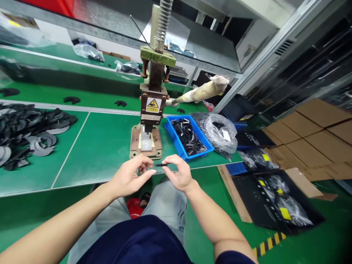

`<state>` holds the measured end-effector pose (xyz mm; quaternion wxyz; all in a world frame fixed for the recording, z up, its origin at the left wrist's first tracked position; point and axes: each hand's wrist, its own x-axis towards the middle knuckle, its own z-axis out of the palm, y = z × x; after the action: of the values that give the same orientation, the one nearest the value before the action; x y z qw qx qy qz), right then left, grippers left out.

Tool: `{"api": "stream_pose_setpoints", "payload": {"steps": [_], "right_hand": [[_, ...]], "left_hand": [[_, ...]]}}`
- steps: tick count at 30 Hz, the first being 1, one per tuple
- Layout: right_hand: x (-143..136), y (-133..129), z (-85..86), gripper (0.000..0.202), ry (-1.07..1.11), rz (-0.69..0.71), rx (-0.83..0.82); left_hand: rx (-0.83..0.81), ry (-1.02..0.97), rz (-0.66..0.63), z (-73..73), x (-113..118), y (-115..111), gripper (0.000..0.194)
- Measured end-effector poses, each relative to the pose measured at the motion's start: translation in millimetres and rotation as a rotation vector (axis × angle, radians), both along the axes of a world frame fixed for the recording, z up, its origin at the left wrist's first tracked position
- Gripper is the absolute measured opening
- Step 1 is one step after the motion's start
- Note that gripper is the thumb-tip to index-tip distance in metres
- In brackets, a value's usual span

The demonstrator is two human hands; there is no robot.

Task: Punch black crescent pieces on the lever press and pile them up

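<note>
Between thumb and fingers, my right hand [178,172] pinches a small thin black part [160,165] just over the bench's front edge. My left hand [134,175] is held close to the part's left end, thumb and fingers apart, with nothing visible between them. Right behind both hands stands a hand press [153,106], its ram above a pale block on the base [134,141]. A blue bin [176,141] of small black parts [189,137] sits to the right of the press.
Curved black and grey pieces [41,135] lie heaped on the green bench [90,146] at left. A clear plastic bag [221,132] rests right of the bin. The press's wrapped lever [203,91] sticks out rightward. Cardboard boxes [310,135] stand at far right.
</note>
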<state>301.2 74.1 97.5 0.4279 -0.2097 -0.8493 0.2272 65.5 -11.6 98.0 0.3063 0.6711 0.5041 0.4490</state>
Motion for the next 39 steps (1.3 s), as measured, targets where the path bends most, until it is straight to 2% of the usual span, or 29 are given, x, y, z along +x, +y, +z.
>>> {"api": "stream_pose_setpoints", "payload": {"steps": [7,11,14,19,22,24,27,29,31,32,35,37,39], "right_hand": [[-11,-2,-4.8,0.037,0.038,0.082,0.016],[-12,-1,-5.7,0.04,0.037,0.1,0.021],[-13,0,-4.9,0.037,0.004,0.107,0.023],[-18,3,0.6,0.034,-0.059,0.184,0.094],[-18,10,11.0,0.04,-0.097,0.204,0.188],[-13,19,23.5,0.037,-0.106,0.138,0.232],[1,43,50.0,0.006,-0.037,-0.043,0.219],[10,64,71.3,0.013,0.062,-0.159,0.174],[14,86,94.9,0.01,0.174,-0.246,0.152],[14,96,107.3,0.018,0.225,-0.27,0.153],[4,118,144.4,0.053,0.305,-0.211,0.19],[-9,122,164.8,0.059,0.302,-0.111,0.216],[-23,119,178.1,0.054,0.276,-0.023,0.223]], "left_hand": [[0.015,-0.002,-0.024,-3.2,-2,-2,0.027],[-0.02,-0.056,-0.014,0.4,-2,-3,0.027],[-0.191,-0.213,-0.046,4.1,-1,0,0.028],[-0.556,-0.568,-0.206,0.7,0,11,0.041],[-0.626,-0.661,-0.244,-6.3,-5,18,0.041],[-0.577,-0.681,-0.194,-11.5,-12,24,0.044],[-0.438,-0.696,-0.03,-20.0,-29,39,0.056],[-0.364,-0.707,0.067,-26.7,-42,54,0.057],[-0.289,-0.7,0.144,-34.6,-54,72,0.056],[-0.244,-0.683,0.181,-38.9,-58,82,0.056],[-0.108,-0.546,0.289,-51.4,-67,108,0.054],[-0.052,-0.392,0.31,-57.1,-69,122,0.047],[-0.036,-0.18,0.309,-59.7,-70,130,0.034]]}}
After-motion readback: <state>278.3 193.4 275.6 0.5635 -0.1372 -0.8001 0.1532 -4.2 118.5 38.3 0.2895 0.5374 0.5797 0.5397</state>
